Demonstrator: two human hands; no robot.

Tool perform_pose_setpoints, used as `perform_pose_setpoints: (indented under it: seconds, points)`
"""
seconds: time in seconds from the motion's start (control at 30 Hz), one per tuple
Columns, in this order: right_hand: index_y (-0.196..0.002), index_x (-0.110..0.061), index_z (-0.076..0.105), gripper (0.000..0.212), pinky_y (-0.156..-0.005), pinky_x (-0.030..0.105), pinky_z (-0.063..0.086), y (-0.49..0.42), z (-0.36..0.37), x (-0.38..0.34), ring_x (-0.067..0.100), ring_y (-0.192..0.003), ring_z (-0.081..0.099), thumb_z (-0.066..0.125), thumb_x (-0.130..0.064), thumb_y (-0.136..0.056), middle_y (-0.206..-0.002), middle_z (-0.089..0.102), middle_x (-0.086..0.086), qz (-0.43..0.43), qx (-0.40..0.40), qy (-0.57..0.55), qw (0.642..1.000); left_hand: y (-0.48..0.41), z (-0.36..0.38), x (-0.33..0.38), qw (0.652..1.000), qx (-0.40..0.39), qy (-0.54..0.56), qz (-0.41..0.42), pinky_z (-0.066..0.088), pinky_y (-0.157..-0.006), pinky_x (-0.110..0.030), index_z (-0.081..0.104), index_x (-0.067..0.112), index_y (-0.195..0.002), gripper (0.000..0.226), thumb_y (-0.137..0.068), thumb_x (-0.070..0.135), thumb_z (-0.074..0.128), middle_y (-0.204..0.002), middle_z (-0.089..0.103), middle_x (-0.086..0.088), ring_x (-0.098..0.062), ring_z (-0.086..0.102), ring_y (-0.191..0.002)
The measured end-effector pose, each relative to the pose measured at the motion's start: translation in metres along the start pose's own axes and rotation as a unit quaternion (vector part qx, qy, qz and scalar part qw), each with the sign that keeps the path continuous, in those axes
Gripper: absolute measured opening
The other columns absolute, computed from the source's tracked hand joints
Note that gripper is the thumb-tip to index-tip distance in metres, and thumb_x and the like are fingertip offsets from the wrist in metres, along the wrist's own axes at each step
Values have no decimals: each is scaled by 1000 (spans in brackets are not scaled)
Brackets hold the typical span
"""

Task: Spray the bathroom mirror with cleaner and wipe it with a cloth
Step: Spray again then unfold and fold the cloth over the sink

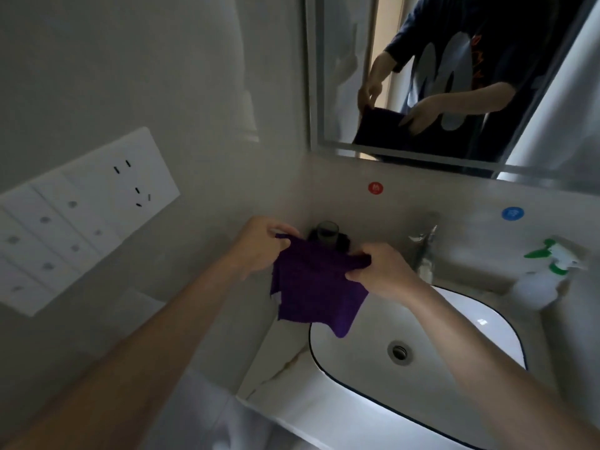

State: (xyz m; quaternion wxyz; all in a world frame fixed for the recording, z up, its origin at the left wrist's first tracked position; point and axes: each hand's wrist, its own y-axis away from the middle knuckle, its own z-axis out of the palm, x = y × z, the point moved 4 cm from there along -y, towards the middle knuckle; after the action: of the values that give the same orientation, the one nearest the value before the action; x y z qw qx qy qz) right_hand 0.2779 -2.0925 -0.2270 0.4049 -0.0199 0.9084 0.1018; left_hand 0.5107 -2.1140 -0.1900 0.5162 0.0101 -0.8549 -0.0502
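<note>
head view: both hands hold a purple cloth up over the far left rim of the sink.
the left hand (pixel 259 245) pinches the top left corner of the cloth (pixel 315 287), and the right hand (pixel 380 271) grips its top right edge with curled fingers. the cloth hangs stretched between them, its lowest corner over the white sink (pixel 454 336). the mirror (pixel 341 76) is on the far wall, up and to the right, and reflects the person holding the cloth. a spray bottle (pixel 545 274) with green parts stands on the surface (pixel 279 362) at the far right, beyond the faucet (pixel 422 245) and well apart from both hands. a dark cup (pixel 328 235) stands just behind the cloth. a red sticker (pixel 375 188) and a blue sticker (pixel 512 213) are on the wall under the mirror. a white socket panel (pixel 97 206) is on the left wall.
</note>
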Motion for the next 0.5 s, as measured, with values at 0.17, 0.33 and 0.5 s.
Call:
perform_pose_setpoints:
  seconds: [0.17,0.33,0.5]
  points:
    - [-89,-20,76,3,-63,25,48,-22,27,-4,25,-89,65,76,-23,-89,-93,68,9,-41,-22,54,997,5,-6,-28,990,-84,-114,-17,46,-65,-1,66,22,-107,38,-82,-6,71,-95,63,12,-1,58,-85]
    - [-88,-25,75,17,-67,34,50,-35,41,-4,21,-87,60,71,-42,-92,-92,60,2,-55,20,136,989,6,3,-50,924,-51,-376,55,55,-78,-40,69,1,-104,19,-91,0,55,-104,67,-17,-26,62,-90]
    - [-73,-23,67,34,-48,26,41,-48,44,-3,16,-65,64,63,-49,-95,-72,67,-1,-35,45,207,977,-6,6,-64,857,-37,-513,38,40,-58,-29,66,8,-96,23,-102,16,45,-91,66,-7,-21,57,-74]
